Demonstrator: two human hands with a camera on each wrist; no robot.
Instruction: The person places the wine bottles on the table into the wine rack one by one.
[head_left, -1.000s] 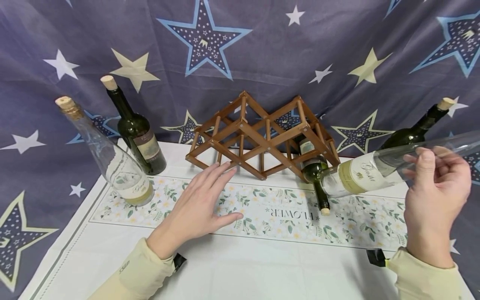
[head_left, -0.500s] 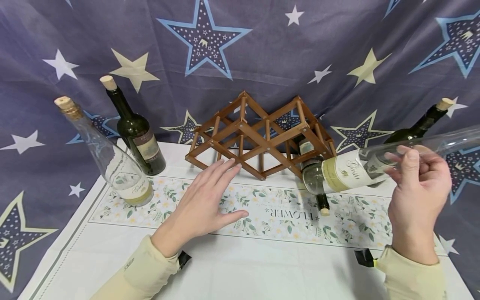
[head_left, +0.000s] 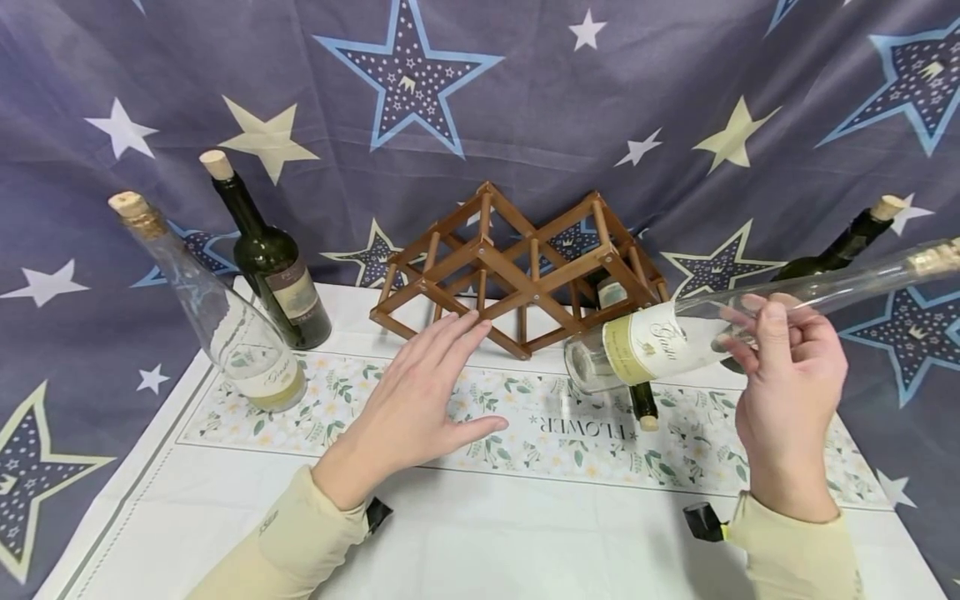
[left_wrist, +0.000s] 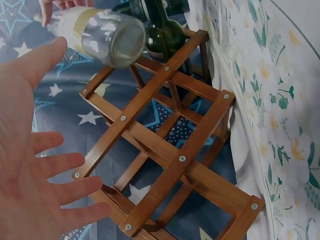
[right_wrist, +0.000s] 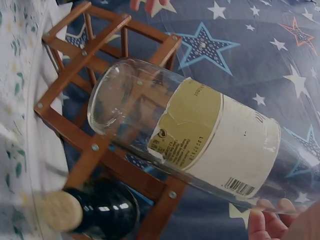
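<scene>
My right hand point(head_left: 795, 392) grips a clear, corked wine bottle point(head_left: 660, 342) with a white and gold label. The bottle is held tilted, its base pointing left in front of the right side of a brown wooden wine rack point(head_left: 536, 296). Behind it, a green bottle point(head_left: 643, 407) lies in the rack's lower right compartment, its corked neck toward me and partly hidden. In the right wrist view that cork point(right_wrist: 62, 211) shows below the clear bottle. My left hand point(head_left: 420, 400), fingers spread and holding nothing, is in front of the rack's left part; whether it touches the rack I cannot tell.
On the left stand another clear corked bottle point(head_left: 262, 367) and a dark green corked bottle point(head_left: 288, 292). A further green bottle point(head_left: 832, 250) stands at the right, partly hidden by the held one. A floral runner point(head_left: 540, 467) lies along the white table, before a starry cloth backdrop point(head_left: 525, 100).
My right hand has moved left with the clear bottle, bringing its base across the rack's right side. My left hand has shifted slightly right, still spread.
</scene>
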